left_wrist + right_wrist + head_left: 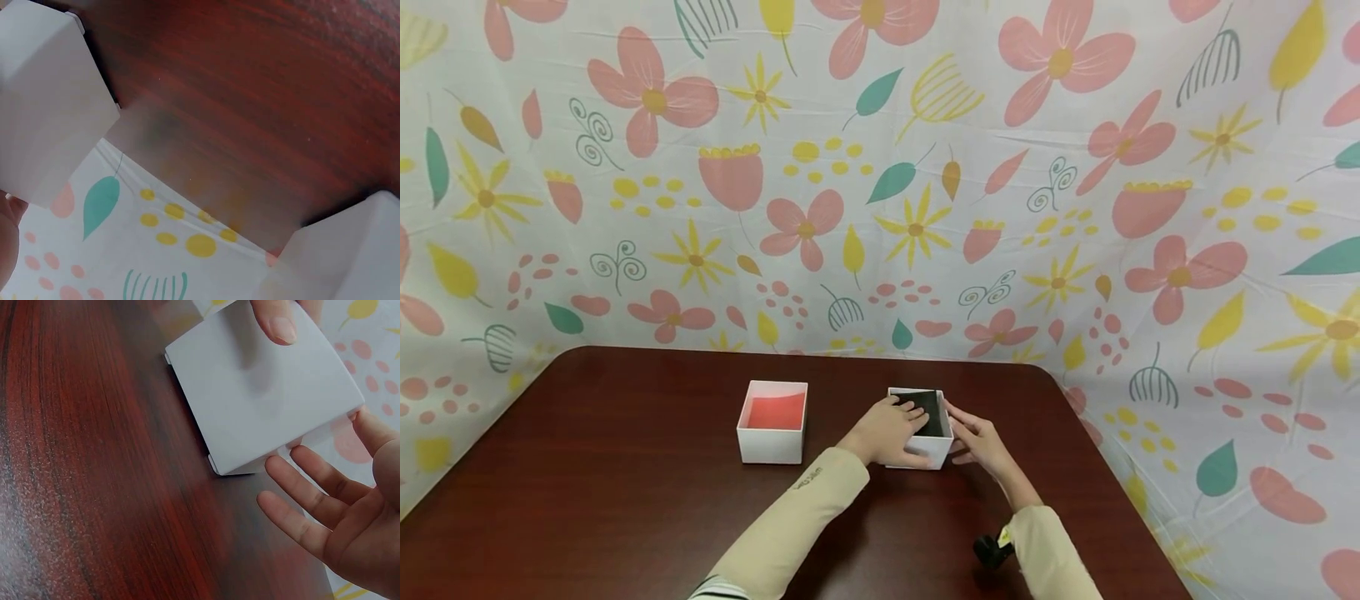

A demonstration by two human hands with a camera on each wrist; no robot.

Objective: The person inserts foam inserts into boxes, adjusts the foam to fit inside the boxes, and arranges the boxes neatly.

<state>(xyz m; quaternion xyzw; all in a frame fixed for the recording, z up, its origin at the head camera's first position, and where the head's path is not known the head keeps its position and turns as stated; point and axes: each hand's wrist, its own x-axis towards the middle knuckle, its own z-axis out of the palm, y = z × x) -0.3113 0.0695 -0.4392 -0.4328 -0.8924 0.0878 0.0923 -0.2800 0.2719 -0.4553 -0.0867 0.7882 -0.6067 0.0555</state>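
Note:
Toward the back right of the table stands a white box (pixel 931 454) with a black sheet (pixel 931 414) inside. My left hand (pixel 891 429) lies across its left side, fingers stretched over the black sheet and thumb down the front wall. The same box (pixel 50 100) is at the left in the left wrist view. At the right wall is my right hand (pixel 981 442). The right wrist view has that right hand (pixel 356 512) with loosely extended fingertips at the box wall and its thumb at the top corner; the left thumb (pixel 275 325) shows above.
Left of the hands stands a second white box (pixel 771 446) with a red-orange sheet (pixel 778 412) in it. Both boxes are on a dark brown table (pixel 625 500). A patterned cloth (pixel 850 167) hangs behind. A small black device (pixel 991 550) is by the right sleeve.

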